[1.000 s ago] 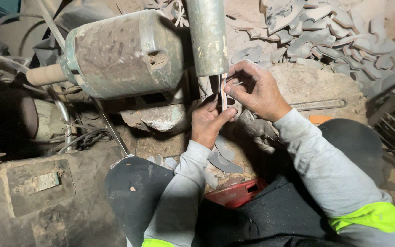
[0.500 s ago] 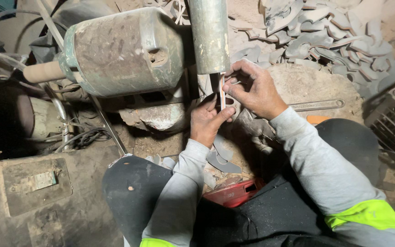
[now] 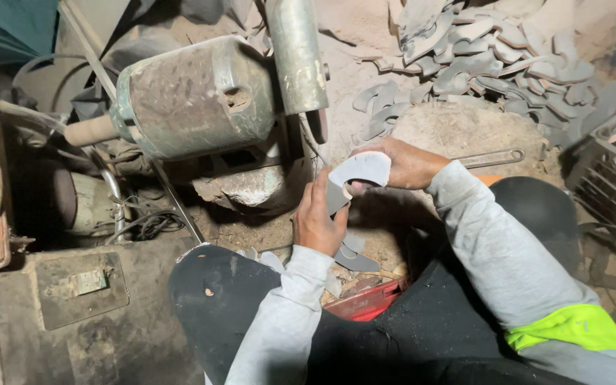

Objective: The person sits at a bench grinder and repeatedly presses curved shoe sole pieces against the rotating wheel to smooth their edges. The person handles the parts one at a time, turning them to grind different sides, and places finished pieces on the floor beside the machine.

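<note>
A grimy motor housing (image 3: 194,100) and a vertical cylinder (image 3: 297,53) crowd the space just above the hands; a heap of grey blanks (image 3: 493,64) lies behind. Left hand (image 3: 319,217) and right hand (image 3: 404,162) both grip a curved grey metal blank (image 3: 356,173), fingers pinched on it. It arches upward, long axis roughly left-to-right, below the grinding wheel (image 3: 317,125), with open floor toward the knees.

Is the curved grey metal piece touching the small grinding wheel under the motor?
Apart. The head view shows the curved metal piece, held by both hands, with a dusty gap between it and the grinding wheel.

Left hand (image 3: 316,217) and right hand (image 3: 401,162) close together, fingers curled.
</note>
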`<state>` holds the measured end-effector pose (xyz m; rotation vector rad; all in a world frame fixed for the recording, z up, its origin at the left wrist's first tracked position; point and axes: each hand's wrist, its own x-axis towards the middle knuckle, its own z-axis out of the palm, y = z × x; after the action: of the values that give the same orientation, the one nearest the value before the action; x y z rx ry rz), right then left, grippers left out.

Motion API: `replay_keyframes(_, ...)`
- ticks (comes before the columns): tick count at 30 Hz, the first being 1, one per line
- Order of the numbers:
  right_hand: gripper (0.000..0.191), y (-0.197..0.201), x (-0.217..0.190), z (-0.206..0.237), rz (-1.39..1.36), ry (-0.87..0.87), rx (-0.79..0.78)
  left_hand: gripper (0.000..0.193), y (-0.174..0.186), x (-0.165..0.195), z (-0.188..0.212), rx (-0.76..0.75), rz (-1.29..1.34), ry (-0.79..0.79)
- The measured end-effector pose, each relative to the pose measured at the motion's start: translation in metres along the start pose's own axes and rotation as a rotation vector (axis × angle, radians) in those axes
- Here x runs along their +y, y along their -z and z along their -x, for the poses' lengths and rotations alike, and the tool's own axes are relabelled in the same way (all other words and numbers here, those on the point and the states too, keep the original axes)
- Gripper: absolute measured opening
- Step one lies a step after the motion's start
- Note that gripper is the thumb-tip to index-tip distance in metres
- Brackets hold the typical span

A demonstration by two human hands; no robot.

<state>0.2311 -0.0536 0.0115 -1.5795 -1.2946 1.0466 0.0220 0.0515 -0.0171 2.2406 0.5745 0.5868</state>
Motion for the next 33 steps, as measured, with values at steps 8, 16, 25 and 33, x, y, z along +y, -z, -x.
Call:
replay_keyframes(8, 0.066, -0.019, 0.021, 0.022, 0.366, -0.186, -0.078, 0.063, 0.026, 0.034, 0.031, 0.03, -0.011, 0.044)
replay_keyframes(16, 0.047, -0.054, 0.045, 0.018, 0.578, -0.718, -0.349, 0.065, 0.148, 0.001, 0.124, 0.674, -0.198, 0.21)
replay_keyframes(25, 0.038, -0.126, 0.103, -0.022, 0.628, -0.649, -0.352, 0.059, 0.205, -0.102, 0.242, 0.07, -0.689, 1.202)
replay_keyframes(33, 0.044, -0.175, 0.088, -0.044, 0.668, -0.574, 0.17, 0.044, 0.217, -0.124, 0.204, -0.33, -0.557, 1.344)
